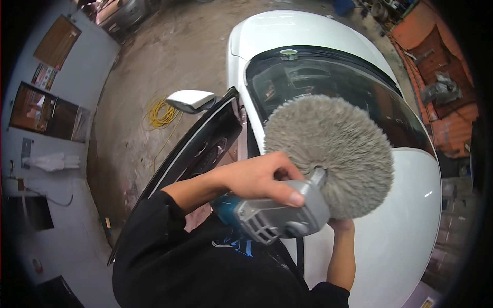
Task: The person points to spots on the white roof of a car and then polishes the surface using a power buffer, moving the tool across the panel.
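Observation:
My left hand [262,177] is closed over the grey metal head of a power polisher [282,215], with its thumb lying along the top. The tool has a teal body and is tipped up, its large round grey wool pad [334,143] facing upward and away from me. Behind the pad's lower edge is my right hand [341,225], mostly hidden by the pad and tool; its fingers do not show. Both hands are above a white car, beside its roof [395,220] and windshield [277,82].
The car's front door [200,149] stands open on the left, with a white side mirror [190,98]. A coiled yellow cord [163,114] lies on the concrete floor. A small round container [288,53] sits at the windshield's base. Orange sheeting [447,123] lies at the right.

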A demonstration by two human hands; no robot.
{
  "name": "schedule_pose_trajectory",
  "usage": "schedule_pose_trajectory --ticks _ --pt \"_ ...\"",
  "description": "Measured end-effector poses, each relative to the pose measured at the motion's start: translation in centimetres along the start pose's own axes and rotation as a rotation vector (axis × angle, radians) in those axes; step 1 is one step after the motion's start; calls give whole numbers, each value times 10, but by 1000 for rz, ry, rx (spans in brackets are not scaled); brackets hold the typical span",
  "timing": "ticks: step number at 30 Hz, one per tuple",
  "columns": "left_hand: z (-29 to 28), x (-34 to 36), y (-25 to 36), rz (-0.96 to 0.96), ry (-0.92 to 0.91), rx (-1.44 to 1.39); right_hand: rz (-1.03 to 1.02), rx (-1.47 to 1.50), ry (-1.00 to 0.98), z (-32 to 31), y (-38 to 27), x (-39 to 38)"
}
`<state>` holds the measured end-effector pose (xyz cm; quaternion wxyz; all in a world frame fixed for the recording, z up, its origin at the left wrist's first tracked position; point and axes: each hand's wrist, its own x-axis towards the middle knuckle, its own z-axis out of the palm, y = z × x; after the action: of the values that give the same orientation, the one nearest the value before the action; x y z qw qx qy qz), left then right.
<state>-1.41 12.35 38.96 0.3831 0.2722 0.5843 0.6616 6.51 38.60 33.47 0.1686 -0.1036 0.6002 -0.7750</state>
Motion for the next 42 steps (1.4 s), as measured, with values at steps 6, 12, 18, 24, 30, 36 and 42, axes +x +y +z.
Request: schedule_pose_trajectory --ticks 6,12,18,24,30,36,42 --pt "-1 28 41 93 300 75 99 -340 -223 39 32 -9" --pt "-11 36 61 297 487 -57 -74 -359 -52 63 65 33" --pt "-29 -22 32 279 679 323 31 162 111 65 30 19" --pt "-14 -120 -88 -507 574 -136 -476 608 -200 61 -20 80" --pt "17 -78 -165 -87 725 -1065 -681 201 316 52 -88 78" --pt "13 -64 -113 557 663 -1586 -867 -127 635 57 -131 66" --pt "20 -35 -80 711 23 -1613 -1029 -400 766 3 -191 1"
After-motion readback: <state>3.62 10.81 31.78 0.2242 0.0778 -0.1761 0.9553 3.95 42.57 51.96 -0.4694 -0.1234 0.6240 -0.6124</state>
